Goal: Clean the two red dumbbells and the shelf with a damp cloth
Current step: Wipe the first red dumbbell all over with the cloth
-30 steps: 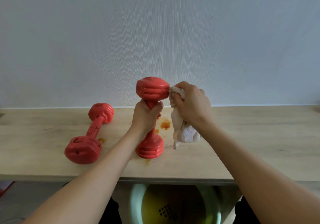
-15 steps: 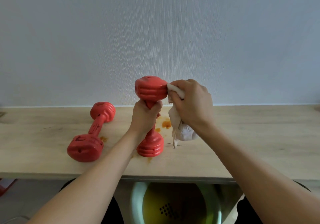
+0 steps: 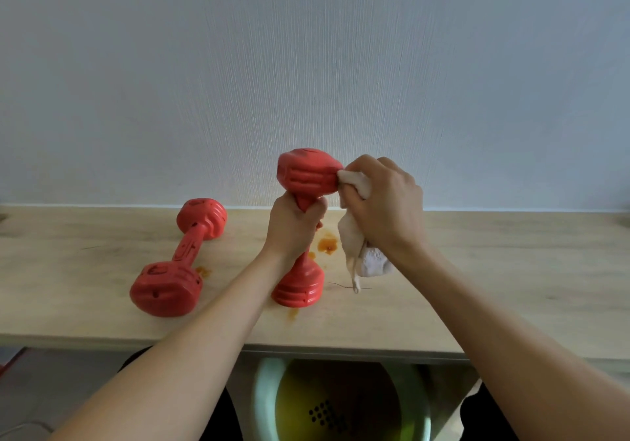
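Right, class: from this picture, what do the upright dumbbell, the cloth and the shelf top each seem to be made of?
Upright dumbbell: probably moulded plastic or vinyl coating, matte red, with ribbed heads; what is inside cannot be told.
Cloth: soft woven fabric, off-white, bunched and hanging limp from the right hand.
Shelf: light wood or wood-look laminate, matte, with faint grain and orange stains.

On the shelf, the right part is lying open, so a hand could pass there freely. In the middle, the upright dumbbell, the left hand and the right hand with the cloth are blocking the way. At the left, the lying dumbbell is taking the room from near to far.
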`<state>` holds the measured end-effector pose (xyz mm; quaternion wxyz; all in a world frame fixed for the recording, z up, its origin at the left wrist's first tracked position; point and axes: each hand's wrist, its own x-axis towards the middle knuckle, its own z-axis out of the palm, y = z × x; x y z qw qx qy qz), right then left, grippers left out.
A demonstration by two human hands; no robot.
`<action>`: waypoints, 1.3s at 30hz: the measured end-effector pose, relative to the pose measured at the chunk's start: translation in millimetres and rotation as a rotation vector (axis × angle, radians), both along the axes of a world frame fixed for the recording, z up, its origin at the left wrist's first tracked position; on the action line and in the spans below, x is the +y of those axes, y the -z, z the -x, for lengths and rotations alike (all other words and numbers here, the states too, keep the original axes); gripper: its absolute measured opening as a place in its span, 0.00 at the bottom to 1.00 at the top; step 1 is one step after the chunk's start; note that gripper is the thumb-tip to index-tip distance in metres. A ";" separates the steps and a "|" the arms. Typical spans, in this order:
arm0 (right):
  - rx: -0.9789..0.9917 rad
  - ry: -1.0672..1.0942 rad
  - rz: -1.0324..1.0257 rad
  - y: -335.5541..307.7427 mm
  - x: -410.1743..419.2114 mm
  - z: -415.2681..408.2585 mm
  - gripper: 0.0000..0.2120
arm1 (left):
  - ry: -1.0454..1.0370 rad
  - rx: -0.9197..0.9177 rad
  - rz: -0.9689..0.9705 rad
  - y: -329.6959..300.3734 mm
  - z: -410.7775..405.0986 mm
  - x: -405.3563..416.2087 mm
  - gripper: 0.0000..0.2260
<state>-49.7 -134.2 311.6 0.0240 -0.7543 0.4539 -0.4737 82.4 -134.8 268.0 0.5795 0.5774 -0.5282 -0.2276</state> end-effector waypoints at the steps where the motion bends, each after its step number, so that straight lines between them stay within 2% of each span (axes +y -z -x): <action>1: 0.013 -0.019 0.043 0.0 4.9 -3.9 0.06 | -0.008 0.007 0.008 -0.6 -0.9 -0.5 0.10; 5: 0.031 -0.066 0.114 -3.3 14.5 -12.6 0.07 | -0.008 0.003 -0.012 -2.0 -2.8 2.0 0.13; 10: -0.065 -0.062 -0.092 -2.7 -10.5 2.0 0.06 | 0.043 0.022 -0.048 -1.9 -2.9 1.1 0.09; 18: -0.295 -0.252 -0.369 2.0 -22.9 14.0 0.06 | 0.155 0.032 -0.078 -1.5 -6.1 5.3 0.10; 22: -0.394 -0.327 -0.424 2.6 -19.4 16.6 0.05 | 0.233 0.093 -0.092 -4.1 -10.9 8.1 0.09; 25: -0.422 -0.374 -0.463 1.5 -14.2 14.4 0.05 | 0.181 0.155 -0.079 -2.2 -10.4 9.8 0.06; 28: -0.370 -0.379 -0.476 0.7 -10.5 8.9 0.10 | 0.035 0.117 -0.057 0.4 -7.1 9.4 0.07; 31: -0.223 -0.323 -0.358 0.8 -5.3 0.6 0.12 | -0.085 0.208 -0.051 -1.0 -8.1 8.5 0.09; 33: -0.114 -0.257 -0.222 1.8 -0.3 -4.5 0.12 | -0.077 0.292 -0.044 -1.9 -11.2 9.3 0.10; 36: 0.011 -0.154 -0.046 2.9 4.1 -7.4 0.08 | -0.025 0.287 -0.027 -2.8 -11.9 10.8 0.11; 39: 0.047 -0.093 -0.054 3.0 -2.1 -5.8 0.07 | 0.018 0.251 -0.022 -3.1 -7.6 11.5 0.11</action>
